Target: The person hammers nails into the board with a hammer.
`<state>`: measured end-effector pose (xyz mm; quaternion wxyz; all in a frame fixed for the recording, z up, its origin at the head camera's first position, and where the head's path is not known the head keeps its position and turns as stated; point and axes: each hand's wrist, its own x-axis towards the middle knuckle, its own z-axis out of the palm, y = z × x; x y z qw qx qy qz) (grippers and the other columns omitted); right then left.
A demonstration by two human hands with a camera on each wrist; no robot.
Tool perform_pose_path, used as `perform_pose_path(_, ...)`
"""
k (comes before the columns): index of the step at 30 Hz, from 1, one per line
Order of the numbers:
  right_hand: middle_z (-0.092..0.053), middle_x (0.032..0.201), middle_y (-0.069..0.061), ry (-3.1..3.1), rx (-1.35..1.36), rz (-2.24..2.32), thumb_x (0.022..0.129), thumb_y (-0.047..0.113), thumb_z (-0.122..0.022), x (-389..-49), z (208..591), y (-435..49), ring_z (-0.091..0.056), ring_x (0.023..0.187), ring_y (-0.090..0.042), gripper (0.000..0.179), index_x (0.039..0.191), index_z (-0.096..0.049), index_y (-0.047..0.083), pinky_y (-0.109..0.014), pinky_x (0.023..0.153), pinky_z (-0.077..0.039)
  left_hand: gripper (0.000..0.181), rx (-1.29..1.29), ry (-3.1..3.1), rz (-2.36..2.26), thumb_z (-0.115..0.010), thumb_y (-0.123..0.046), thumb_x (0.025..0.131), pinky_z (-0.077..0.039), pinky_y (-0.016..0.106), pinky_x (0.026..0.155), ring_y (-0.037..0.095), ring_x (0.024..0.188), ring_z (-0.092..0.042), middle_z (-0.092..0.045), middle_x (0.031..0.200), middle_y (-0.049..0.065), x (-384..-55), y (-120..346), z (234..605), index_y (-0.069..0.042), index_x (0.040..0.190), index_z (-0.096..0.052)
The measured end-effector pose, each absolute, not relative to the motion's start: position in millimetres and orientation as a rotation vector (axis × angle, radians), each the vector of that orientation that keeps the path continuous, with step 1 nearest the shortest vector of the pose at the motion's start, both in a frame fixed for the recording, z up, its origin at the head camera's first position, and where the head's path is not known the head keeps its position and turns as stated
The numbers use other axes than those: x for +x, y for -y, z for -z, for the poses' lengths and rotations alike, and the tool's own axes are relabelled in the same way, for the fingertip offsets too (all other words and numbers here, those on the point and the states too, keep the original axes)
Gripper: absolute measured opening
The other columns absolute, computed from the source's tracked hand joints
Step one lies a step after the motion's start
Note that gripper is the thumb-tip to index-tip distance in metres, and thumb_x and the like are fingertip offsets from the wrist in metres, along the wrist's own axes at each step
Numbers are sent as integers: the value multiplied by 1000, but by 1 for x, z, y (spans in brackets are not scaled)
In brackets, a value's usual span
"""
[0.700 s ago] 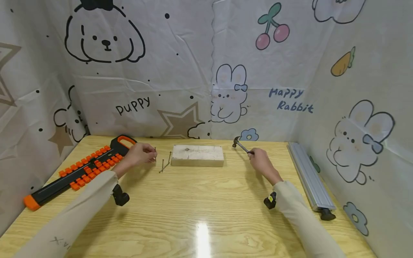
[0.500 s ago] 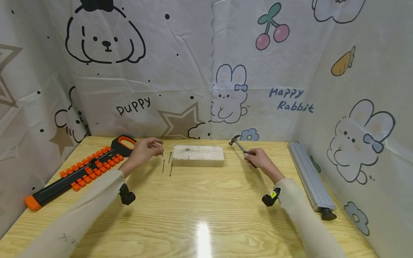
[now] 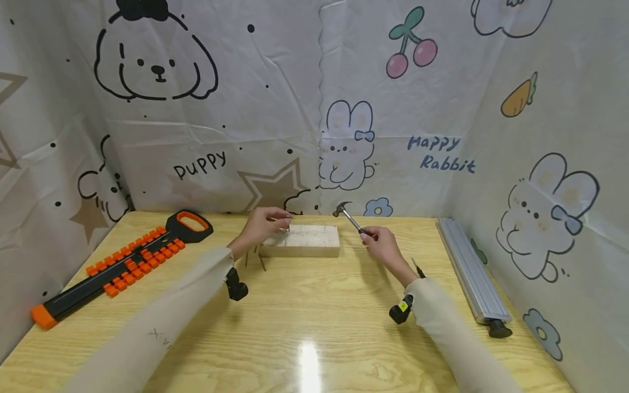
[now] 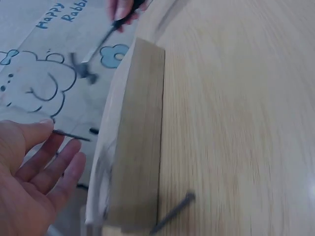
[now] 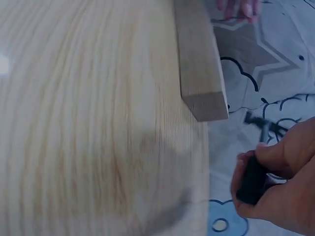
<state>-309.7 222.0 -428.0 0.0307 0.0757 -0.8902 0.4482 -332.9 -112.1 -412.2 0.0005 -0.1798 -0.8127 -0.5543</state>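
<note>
My left hand (image 3: 262,225) is over the left end of a pale wooden block (image 3: 314,251). Between thumb and fingers it pinches a thin nail (image 4: 72,135), which also shows as a small dark line above the block in the head view. Beyond the block's right end, my right hand (image 3: 384,246) grips a small claw hammer (image 3: 350,218) by its dark handle, the head raised and pointing up and left. More nails (image 3: 262,262) lie on the table by the block's left end; one nail (image 4: 173,213) appears large in the left wrist view.
A black rack with orange clips (image 3: 132,262) lies along the left side. At the right edge lies a long grey metal bar (image 3: 472,273) with a black knob. A thin dark pointed thing (image 3: 418,268) shows beside my right wrist. Printed cloth (image 3: 280,125) hangs behind the wooden table (image 3: 314,305).
My left hand has carried the nail rightward, from beside the block to over its left end. My right hand has shifted slightly left, with the hammer's head now higher and closer to the block.
</note>
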Motion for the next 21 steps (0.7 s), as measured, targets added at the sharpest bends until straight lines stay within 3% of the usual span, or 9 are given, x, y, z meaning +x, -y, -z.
perform_pose_path(6,-67,100,-24,2642,312,-1079,107,2,-57,-311,424,-218,-60,85,-32,24,121,-71,-11,-36,71,-47,27,-526,2570,1844,-67,-9,104,-63,46,89,43,107,-72,-71,122,27,-334,84,412,9,123,-71)
perform_pose_path(15,-70,109,-28,2619,270,-1139,107,3,-57,-318,425,-220,-69,99,-40,27,126,-69,-11,-34,75,-53,25,-526,2516,1887,-69,-8,102,-62,40,92,33,104,-73,-75,116,21,-350,61,421,8,121,-73)
perform_pose_path(21,-68,110,-27,2625,344,-1133,107,4,-57,-317,425,-217,-69,98,-38,27,127,-69,-11,-41,80,-58,23,-522,2474,1871,-72,-7,100,-61,28,82,28,100,-73,-77,115,18,-352,53,430,5,119,-75)
